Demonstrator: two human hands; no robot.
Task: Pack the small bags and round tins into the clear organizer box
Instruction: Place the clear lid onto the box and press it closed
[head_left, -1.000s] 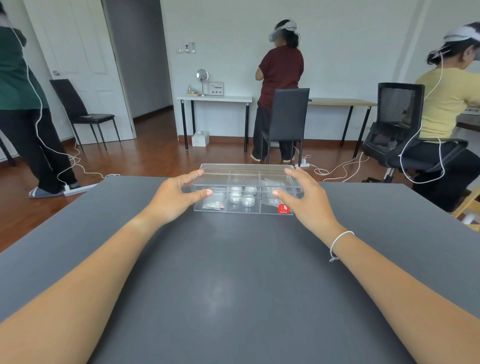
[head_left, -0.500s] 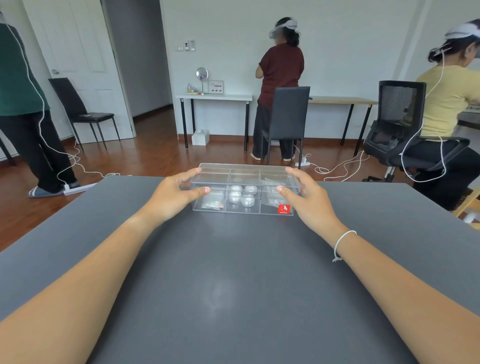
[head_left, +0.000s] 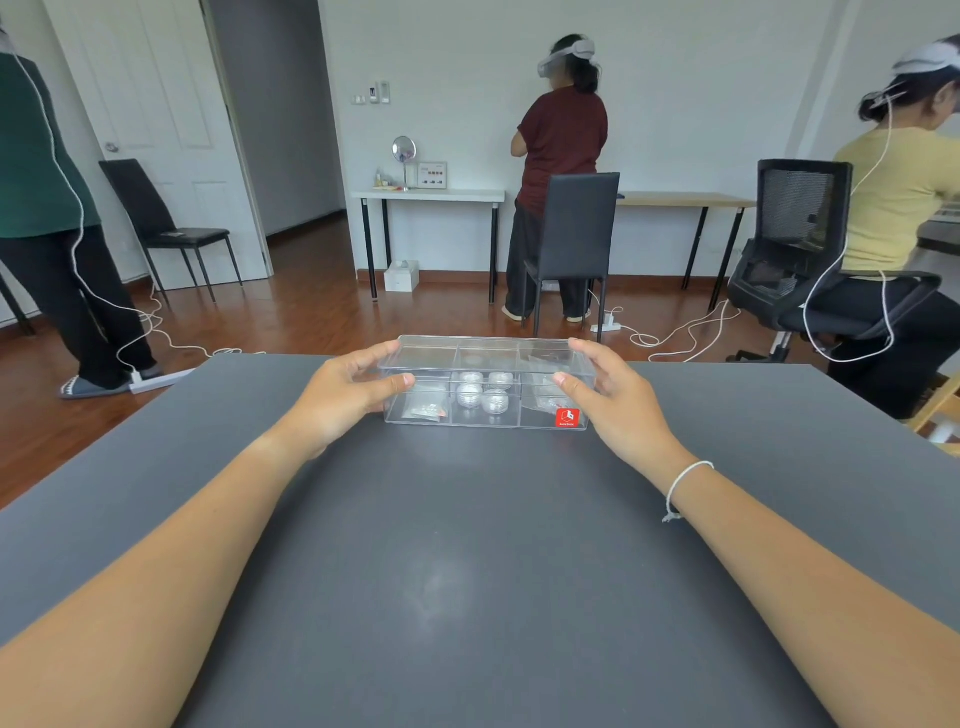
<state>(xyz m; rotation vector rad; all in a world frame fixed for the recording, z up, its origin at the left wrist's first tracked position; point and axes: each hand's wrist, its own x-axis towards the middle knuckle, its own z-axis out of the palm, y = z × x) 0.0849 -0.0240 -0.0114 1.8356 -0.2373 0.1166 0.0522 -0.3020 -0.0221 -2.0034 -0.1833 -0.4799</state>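
The clear organizer box (head_left: 485, 422) stands near the far edge of the grey table (head_left: 467, 571), lid on, a red sticker at its front right corner. Several round silver tins (head_left: 483, 395) fill its middle compartment. A small bag (head_left: 426, 410) lies in the left compartment and another small bag (head_left: 545, 400) in the right one. My left hand (head_left: 345, 400) grips the box's left end, thumb on the front, fingers over the lid. My right hand (head_left: 610, 395) grips the right end the same way.
Beyond the table's far edge lie a wood floor with white cables (head_left: 675, 332), a black chair (head_left: 571, 249), an office chair (head_left: 800, 260) and side tables. Three people stand or sit around the room.
Both hands have stayed on the ends of the box. The box has shifted slightly toward me along the table; the view has barely moved.
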